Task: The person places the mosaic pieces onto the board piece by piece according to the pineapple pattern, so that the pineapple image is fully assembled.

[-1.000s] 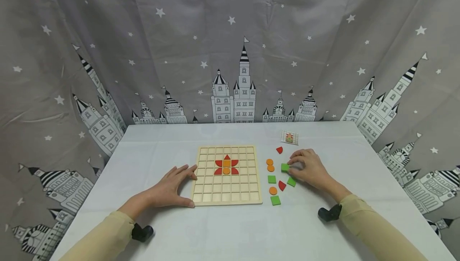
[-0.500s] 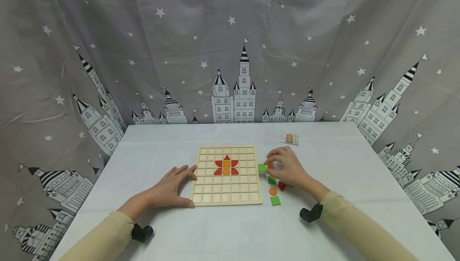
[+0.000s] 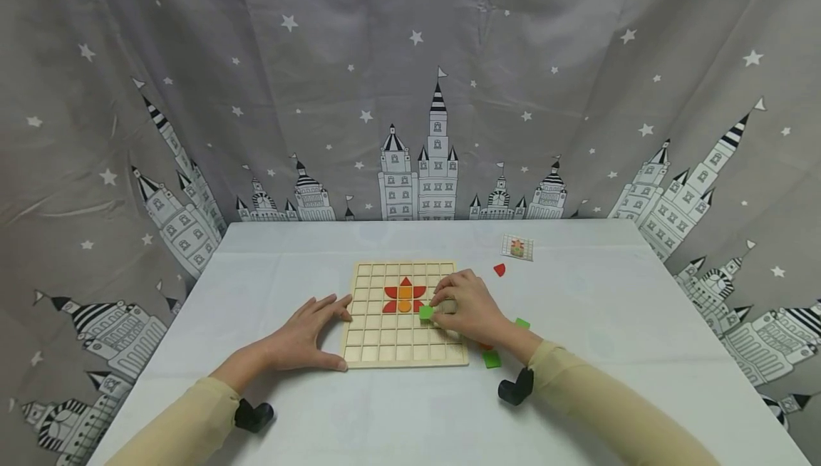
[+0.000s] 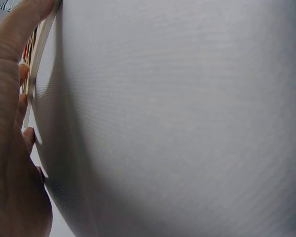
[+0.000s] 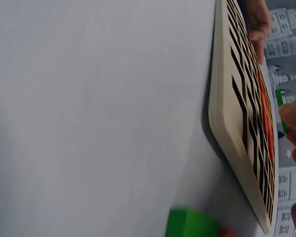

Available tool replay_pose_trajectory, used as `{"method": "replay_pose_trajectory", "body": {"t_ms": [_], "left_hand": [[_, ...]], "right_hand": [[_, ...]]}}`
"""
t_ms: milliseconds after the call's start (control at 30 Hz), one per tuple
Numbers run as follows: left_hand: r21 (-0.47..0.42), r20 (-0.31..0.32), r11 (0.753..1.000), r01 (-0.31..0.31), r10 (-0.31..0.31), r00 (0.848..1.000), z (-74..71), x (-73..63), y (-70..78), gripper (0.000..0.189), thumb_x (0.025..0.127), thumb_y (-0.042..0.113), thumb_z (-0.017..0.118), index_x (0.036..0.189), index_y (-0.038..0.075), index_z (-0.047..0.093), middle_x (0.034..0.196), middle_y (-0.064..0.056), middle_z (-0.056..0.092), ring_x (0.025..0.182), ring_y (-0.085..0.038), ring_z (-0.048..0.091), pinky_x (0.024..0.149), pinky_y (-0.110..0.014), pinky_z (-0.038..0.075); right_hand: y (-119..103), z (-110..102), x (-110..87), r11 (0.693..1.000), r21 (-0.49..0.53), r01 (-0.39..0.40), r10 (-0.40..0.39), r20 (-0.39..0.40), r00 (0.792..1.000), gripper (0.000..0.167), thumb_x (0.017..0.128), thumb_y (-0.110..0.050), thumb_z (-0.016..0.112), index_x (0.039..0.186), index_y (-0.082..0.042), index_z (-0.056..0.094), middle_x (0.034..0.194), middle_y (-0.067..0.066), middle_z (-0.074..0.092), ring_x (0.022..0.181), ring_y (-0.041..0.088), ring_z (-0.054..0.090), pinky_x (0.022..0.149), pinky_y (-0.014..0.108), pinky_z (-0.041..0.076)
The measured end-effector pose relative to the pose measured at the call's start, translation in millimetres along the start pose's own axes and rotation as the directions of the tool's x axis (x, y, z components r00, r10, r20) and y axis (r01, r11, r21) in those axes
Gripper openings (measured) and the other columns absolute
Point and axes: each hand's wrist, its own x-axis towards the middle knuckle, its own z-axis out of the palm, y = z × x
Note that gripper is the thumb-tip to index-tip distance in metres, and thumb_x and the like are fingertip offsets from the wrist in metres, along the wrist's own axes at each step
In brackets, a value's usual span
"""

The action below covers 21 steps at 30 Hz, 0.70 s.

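Between thumb and fingertips, my right hand (image 3: 471, 309) pinches a green square tile (image 3: 426, 313) over the wooden grid board (image 3: 385, 357). In the right wrist view the held tile (image 5: 280, 98) stands just above the board's face. My left hand (image 3: 304, 334) rests against the board's left edge, fingers spread, with the thumb by the near left corner. On the grid lie an orange square (image 3: 405, 293), an orange disc (image 3: 404, 306), a red triangle (image 3: 405, 281) and several red curved pieces (image 3: 391, 292). The held tile sits just below and right of this pattern.
Right of the board lie a loose red piece (image 3: 499, 270), a green tile (image 3: 492, 359) and another green tile (image 3: 522, 323) partly behind the right wrist. A small pattern card (image 3: 517, 247) lies at the back right. A grey curtain (image 3: 256, 95) hangs behind the table.
My right hand has carried the green tile leftward from among the loose pieces to over the board. The left hand has stayed at the board's edge.
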Motion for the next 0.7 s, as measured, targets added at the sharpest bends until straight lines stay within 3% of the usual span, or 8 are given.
{"method": "replay_pose_trajectory", "body": {"t_ms": [267, 700], "left_hand": [[0.001, 0.001, 1.000, 0.012, -0.012, 1.000, 1.9, 1.4, -1.5, 0.081, 0.067, 0.074, 0.081, 0.127, 0.030, 0.051, 0.167, -0.002, 0.029, 0.154, -0.036, 0.018, 0.125, -0.059, 0.005], [0.005, -0.004, 1.000, -0.006, 0.006, 1.000, 0.0, 0.8, -0.9, 0.080, 0.067, 0.074, 0.082, 0.127, 0.029, 0.051, 0.167, -0.002, 0.030, 0.154, -0.036, 0.019, 0.125, -0.058, 0.005]], "right_hand": [[-20, 18, 7.7, 0.997, -0.023, 0.068, -0.068, -0.004, 0.998, 0.011, 0.084, -0.030, 0.081, 0.093, -0.023, 0.080, 0.112, -0.007, 0.066, 0.115, 0.020, 0.050, 0.094, 0.042, 0.043], [-21, 30, 11.3, 0.993, -0.064, 0.098, -0.099, -0.021, 0.995, 0.013, 0.084, -0.032, 0.081, 0.093, -0.022, 0.080, 0.108, -0.009, 0.064, 0.108, 0.017, 0.049, 0.095, 0.039, 0.043]]}}
